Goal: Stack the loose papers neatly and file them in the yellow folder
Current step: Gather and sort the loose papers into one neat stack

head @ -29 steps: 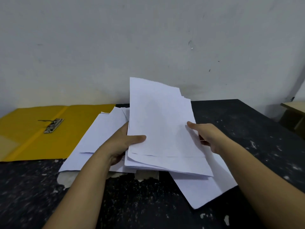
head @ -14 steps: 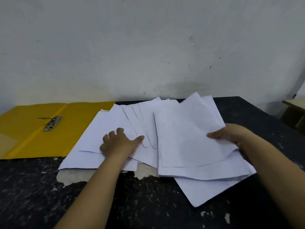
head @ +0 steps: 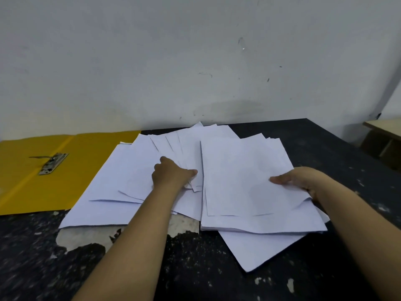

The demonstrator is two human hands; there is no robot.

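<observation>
Several loose white papers (head: 134,170) lie fanned out across the middle of the black table (head: 195,268). The yellow folder (head: 91,153) lies open flat at the left, its metal clip (head: 53,163) showing; the leftmost sheets overlap its right edge. My left hand (head: 172,174) rests on the fanned sheets in the middle, fingers curled down on them. My right hand (head: 301,181) grips the right edge of a partly squared stack of papers (head: 243,181), thumb on top, fingers hidden under it. One sheet (head: 256,248) sticks out askew below that stack.
A white wall (head: 195,61) stands directly behind the table. The table's black surface is chipped, with a pale bare patch (head: 86,235) under the papers' near edge. A light wooden piece of furniture (head: 384,135) stands off the far right.
The stack that both hands held upright has been laid down flat to the right. My left hand let go of it and moved onto the fanned sheets.
</observation>
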